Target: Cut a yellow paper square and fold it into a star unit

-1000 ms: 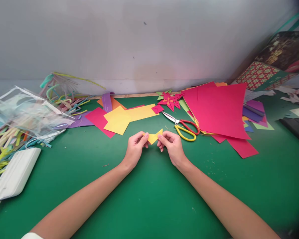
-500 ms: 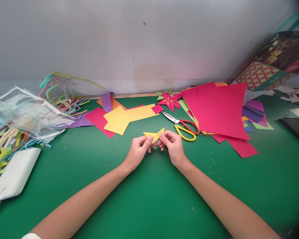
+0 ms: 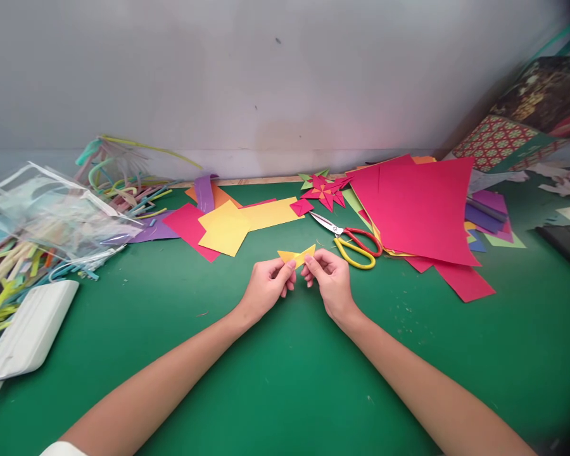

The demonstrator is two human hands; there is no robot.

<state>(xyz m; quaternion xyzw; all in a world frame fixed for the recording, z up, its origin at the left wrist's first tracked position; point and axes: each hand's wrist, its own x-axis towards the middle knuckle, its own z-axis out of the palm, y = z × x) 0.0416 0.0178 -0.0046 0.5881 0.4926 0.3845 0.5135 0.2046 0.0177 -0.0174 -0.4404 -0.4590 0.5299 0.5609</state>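
Observation:
Both hands pinch a small folded yellow paper (image 3: pixel 298 256) above the green table, its two pointed ends angled up and outward. My left hand (image 3: pixel 268 283) grips its left side between thumb and fingers. On the other side, the thumb and fingers of my right hand (image 3: pixel 330 281) are closed on it. Just beyond the right hand lie scissors (image 3: pixel 356 246) with one red and one yellow handle, blades pointing away to the left. Folded paper stars (image 3: pixel 323 191) in red and green, and a small folded red piece (image 3: pixel 301 207), rest behind them.
Yellow paper (image 3: pixel 225 228) and red scraps lie back left. A stack of red sheets (image 3: pixel 418 212) is at the right. Pipe cleaners (image 3: pixel 4 288), a clear plastic bag (image 3: pixel 52 202) and a white device (image 3: pixel 31 329) occupy the left. A wall rises behind the table (image 3: pixel 285 380).
The yellow paper tilts slightly differently between my fingers. Both hands keep their pinch and almost the same place; the whole view has shifted a little.

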